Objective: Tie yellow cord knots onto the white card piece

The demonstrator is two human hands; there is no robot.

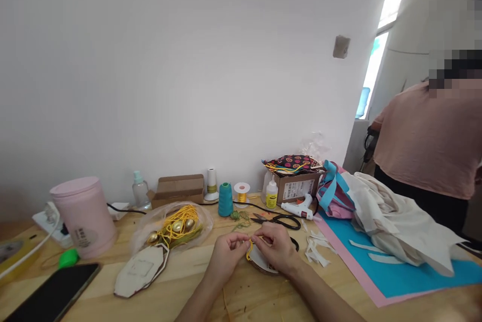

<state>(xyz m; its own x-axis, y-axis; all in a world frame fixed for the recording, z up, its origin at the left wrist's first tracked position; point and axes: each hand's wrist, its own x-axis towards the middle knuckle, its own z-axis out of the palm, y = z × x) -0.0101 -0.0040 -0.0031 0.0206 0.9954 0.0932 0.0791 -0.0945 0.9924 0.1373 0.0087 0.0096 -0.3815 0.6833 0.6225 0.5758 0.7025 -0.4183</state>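
Close together at the table's front middle, my left hand and my right hand pinch a yellow cord between thumbs and fingertips. Below the fingers lies a flat white piece with a dark edge, partly covered by my right hand. The cord runs along its left side; how it is fastened cannot be made out. Just behind my right hand rest black-handled scissors. To the left lies a similar white panel with cut corners, beside a clear plastic bag holding yellow cords and gold bells.
Along the wall stand a pink canister, a teal thread cone, a yellow cord spool, a glue bottle, a glue gun and a cardboard box. A phone lies front left. White fabric covers blue sheets at right; a person stands beyond.
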